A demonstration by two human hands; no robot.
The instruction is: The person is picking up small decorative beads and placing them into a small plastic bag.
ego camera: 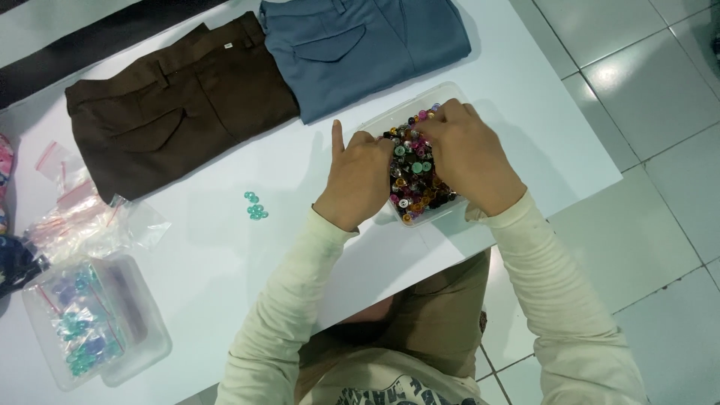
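Note:
A clear plastic box [405, 106] full of mixed coloured buttons [412, 174] sits near the table's right edge. My left hand [358, 178] rests on the box's left side, index finger pointing up, other fingers reaching into the buttons. My right hand [469, 154] lies over the right part of the box with its fingers down among the buttons. What the fingertips pinch is hidden. A small cluster of teal buttons [256, 207] lies loose on the white table [225, 247], left of my left hand.
Folded brown trousers [180, 105] and folded blue trousers [360, 45] lie at the table's far side. At the left are small clear zip bags [82, 217] and a lidded clear box [94, 322] with bagged teal and purple buttons. Tiled floor [645, 150] is to the right.

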